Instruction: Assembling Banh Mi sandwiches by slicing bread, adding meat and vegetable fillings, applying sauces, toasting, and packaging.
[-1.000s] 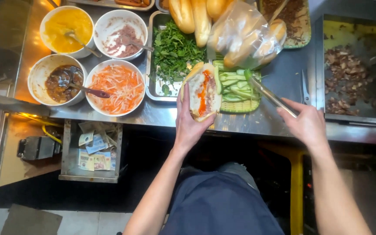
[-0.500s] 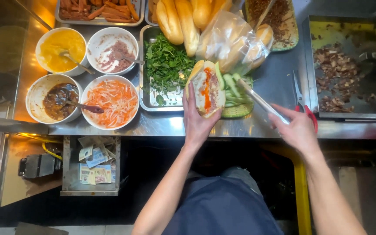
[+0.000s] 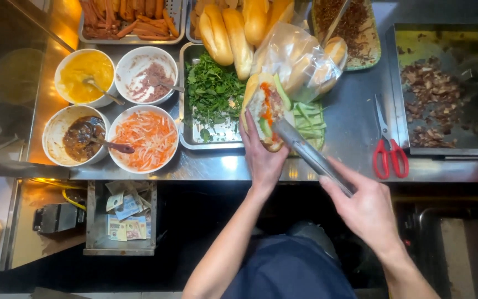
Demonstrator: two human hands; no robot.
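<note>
— What is taking up most of the space here?

— The steel counter (image 3: 355,127) is running across the whole view, and everything is sitting on it within arm's reach of the person. On the far right a dark griddle (image 3: 449,88) is holding chopped meat, probably kept apart because it is the hot part.

— And the trays and bowls?

— A metal tray of green herbs (image 3: 214,94) is lying in the middle, just left of the sandwich. Loose bread rolls (image 3: 233,33) are piling up behind it, with more in a clear plastic bag (image 3: 297,61). Four white bowls are grouped at the left: yellow sauce (image 3: 84,75), a pinkish paste (image 3: 146,75), dark sauce (image 3: 76,135) and shredded carrot (image 3: 144,138) (spoons are resting in them, so each is ready to scoop).

— Where is the sandwich?

— The left hand (image 3: 261,160) is holding the sandwich (image 3: 266,111) up over the counter's front edge, between the herb tray and the cucumber strips (image 3: 308,119). The fingers are curling around the underside of the roll, cradling it cut side up so the filling is staying inside.

— And the other hand?

— The right hand (image 3: 369,207) is gripping metal tongs (image 3: 311,158), fingers closing round the handle end, while the tips are reaching into the open roll. How tightly the tips are pinching, I cannot tell.

— Anything smaller?

— Red-handled scissors (image 3: 387,149) are lying flat beside the griddle, close to the right hand.
</note>
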